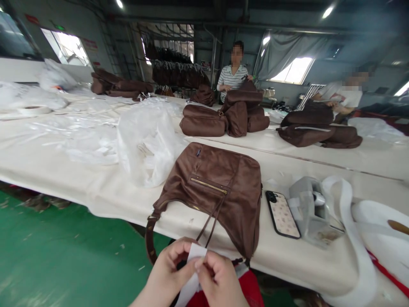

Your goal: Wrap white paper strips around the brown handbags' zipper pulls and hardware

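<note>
A white strip point(189, 290) is pinched between my left hand point(172, 268) and my right hand point(219, 273), at the bottom centre, just in front of the table edge. Both hands have their fingers closed on it, fingertips nearly touching. Beyond them a brown bag point(220, 170) lies flat on the table, its gold zipper facing up. Two thin brown cords run from the zipper down towards my hands; their lower ends are hidden. The bag's strap point(150, 238) hangs over the table edge on the left.
Right of the bag lie a phone point(283, 213), a grey tape dispenser point(315, 213) and a loose white band point(347, 209). Crumpled clear plastic point(147, 140) is on the left. More brown bags point(204, 121) are piled further back. Two people stand across the table.
</note>
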`<state>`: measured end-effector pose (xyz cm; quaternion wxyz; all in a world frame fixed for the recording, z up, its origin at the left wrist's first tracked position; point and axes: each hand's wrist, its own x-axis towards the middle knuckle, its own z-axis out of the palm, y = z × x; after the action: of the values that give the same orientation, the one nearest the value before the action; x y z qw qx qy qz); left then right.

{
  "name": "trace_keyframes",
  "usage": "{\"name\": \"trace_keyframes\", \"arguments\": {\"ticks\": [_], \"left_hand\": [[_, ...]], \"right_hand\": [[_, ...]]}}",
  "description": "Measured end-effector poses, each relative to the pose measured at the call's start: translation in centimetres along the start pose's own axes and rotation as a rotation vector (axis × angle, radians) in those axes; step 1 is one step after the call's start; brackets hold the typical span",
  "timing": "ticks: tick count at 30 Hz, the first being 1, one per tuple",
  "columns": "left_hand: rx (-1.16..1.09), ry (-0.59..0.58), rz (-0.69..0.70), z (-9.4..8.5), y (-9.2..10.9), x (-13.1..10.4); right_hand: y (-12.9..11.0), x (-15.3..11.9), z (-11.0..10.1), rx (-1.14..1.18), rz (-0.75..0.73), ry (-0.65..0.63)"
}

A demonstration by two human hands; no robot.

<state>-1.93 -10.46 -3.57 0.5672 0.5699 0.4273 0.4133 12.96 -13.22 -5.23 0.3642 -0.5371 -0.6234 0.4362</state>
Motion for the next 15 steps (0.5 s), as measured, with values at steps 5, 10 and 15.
{"name": "trace_keyframes", "arguments": {"ticks": [5,10,15], "left_hand": [[0.002,0.052,0.027,-0.3,-0.5,0.2],[0.204,-0.089,0.043,-0.2,0.4,0.2],[0.503,-0.363,0.018,1.9,-0.2,0.8]], "right_hand": [[-0.1,-0.3,-0.2,-0.107,-0.103,0.09],[0.7,-2.1,-1.7,-0.397,-0.254,0.08],[2.6,-4.6,-1.5,-0.767,-0.18,-0.03]]}}
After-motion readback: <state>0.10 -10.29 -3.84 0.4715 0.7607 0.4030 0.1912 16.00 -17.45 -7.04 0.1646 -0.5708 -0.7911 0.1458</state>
